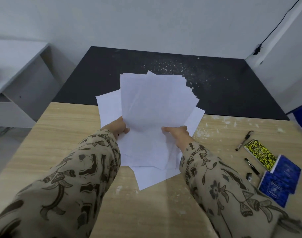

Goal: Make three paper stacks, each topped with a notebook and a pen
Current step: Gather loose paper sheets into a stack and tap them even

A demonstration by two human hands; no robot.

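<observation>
I hold a fanned bundle of white paper sheets (153, 100) lifted above the wooden table (61, 127). My left hand (118, 127) grips its left edge and my right hand (178, 132) grips its right edge. More loose white sheets (150, 176) lie under the bundle on the table. At the right lie a yellow-and-black notebook (260, 154), two blue notebooks (286, 170) (273, 190) that overlap, and two black pens (244, 140) (252, 166).
A small black object (249, 176) lies beside the lower pen. Beyond the table's far edge is a dark speckled floor (164, 66). A white shelf unit (18, 74) stands at the left, and a black cable (273, 28) runs down the right wall.
</observation>
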